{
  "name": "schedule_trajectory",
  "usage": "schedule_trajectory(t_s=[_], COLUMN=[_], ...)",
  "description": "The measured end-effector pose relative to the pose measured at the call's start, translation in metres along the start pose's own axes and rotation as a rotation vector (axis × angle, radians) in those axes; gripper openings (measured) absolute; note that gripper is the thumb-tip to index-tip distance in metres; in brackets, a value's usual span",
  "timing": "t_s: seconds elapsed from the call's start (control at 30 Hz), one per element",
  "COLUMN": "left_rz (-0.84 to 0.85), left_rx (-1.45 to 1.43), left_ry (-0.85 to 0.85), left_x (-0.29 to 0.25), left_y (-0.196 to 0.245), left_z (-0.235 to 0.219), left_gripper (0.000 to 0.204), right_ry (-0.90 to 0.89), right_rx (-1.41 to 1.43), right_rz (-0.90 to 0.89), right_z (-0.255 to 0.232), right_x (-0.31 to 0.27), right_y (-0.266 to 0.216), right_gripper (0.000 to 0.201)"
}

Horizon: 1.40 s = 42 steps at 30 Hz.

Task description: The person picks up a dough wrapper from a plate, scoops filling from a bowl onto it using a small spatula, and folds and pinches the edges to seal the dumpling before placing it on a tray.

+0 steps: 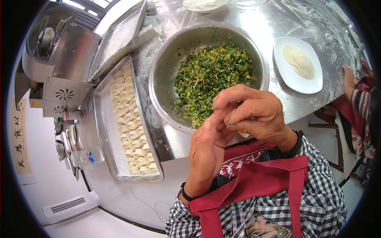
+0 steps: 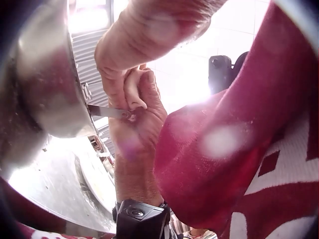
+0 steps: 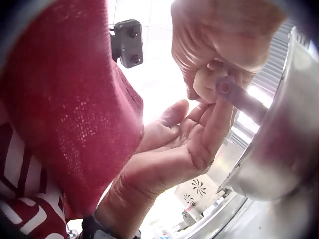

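I have both hands raised together just off the near edge of the steel surface (image 1: 278,16), in front of the big bowl (image 1: 164,67) of chopped green filling (image 1: 212,73). My right hand (image 1: 254,113) sits on top, knuckles up, fingers curled in and pinching a small pale dumpling (image 3: 207,82); the right wrist view shows the dough tucked between thumb and fingers beside a flat metal spatula (image 3: 244,99). My left hand (image 1: 206,152) comes up from below with the wrist bent, palm toward the right hand, its fingers only lightly bent and their tips touching the right hand's fingers at the dumpling. I cannot tell whether it grips the dough or only supports it.

Toward the left edge of the surface lies a metal tray (image 1: 105,131) with rows of folded dumplings (image 1: 133,131). Toward the right edge stands a white plate (image 1: 287,77) of round wrappers (image 1: 299,61).
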State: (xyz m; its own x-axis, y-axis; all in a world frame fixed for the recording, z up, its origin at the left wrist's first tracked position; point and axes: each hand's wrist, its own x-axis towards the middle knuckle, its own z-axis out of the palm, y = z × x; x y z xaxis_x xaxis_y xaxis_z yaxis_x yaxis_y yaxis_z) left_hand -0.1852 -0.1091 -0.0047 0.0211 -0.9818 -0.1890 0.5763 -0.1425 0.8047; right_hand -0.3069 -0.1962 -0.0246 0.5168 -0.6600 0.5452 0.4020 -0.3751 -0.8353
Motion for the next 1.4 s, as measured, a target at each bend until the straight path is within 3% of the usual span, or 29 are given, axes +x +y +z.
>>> schedule_trajectory(t_s=[0.17,0.37,0.43,0.57,0.63,0.93,1.07,1.13,1.4], left_rz=[-0.009,0.016,0.029,0.022,0.031,0.032,0.014,0.013,-0.002], left_rx=[0.034,0.03,0.036,0.059,0.058,0.07,0.011,-0.004,-0.111], left_ry=[-0.043,-0.011,-0.01,-0.024,-0.045,-0.038,-0.05,-0.044,0.011], left_x=[0.0,0.0,-0.001,-0.001,0.0,0.0,0.001,0.0,0.004], left_y=[0.002,0.001,0.002,0.001,0.002,0.003,0.001,0.001,-0.001], left_z=[-0.004,0.004,0.006,0.002,0.0,0.004,0.0,-0.001,0.001], left_gripper=[0.056,0.055,0.055,0.055,0.055,0.054,0.052,0.05,0.043], right_ry=[-0.016,-0.017,-0.05,-0.055,0.011,-0.075,-0.082,-0.055,-0.033], right_rx=[-0.083,0.058,-0.042,-0.05,0.104,-0.083,-0.076,-0.042,-0.002], right_rz=[0.028,0.128,-0.055,-0.055,0.205,-0.038,-0.034,0.059,0.034], right_z=[-0.001,-0.002,-0.004,-0.003,0.001,-0.004,-0.004,-0.002,-0.004], right_x=[0.004,0.0,0.001,0.002,0.001,0.003,0.003,0.004,-0.001], right_y=[-0.008,-0.002,0.004,0.0,-0.009,0.001,0.0,-0.007,0.003], right_gripper=[0.018,0.018,0.011,0.011,0.019,0.01,0.011,0.017,0.014])
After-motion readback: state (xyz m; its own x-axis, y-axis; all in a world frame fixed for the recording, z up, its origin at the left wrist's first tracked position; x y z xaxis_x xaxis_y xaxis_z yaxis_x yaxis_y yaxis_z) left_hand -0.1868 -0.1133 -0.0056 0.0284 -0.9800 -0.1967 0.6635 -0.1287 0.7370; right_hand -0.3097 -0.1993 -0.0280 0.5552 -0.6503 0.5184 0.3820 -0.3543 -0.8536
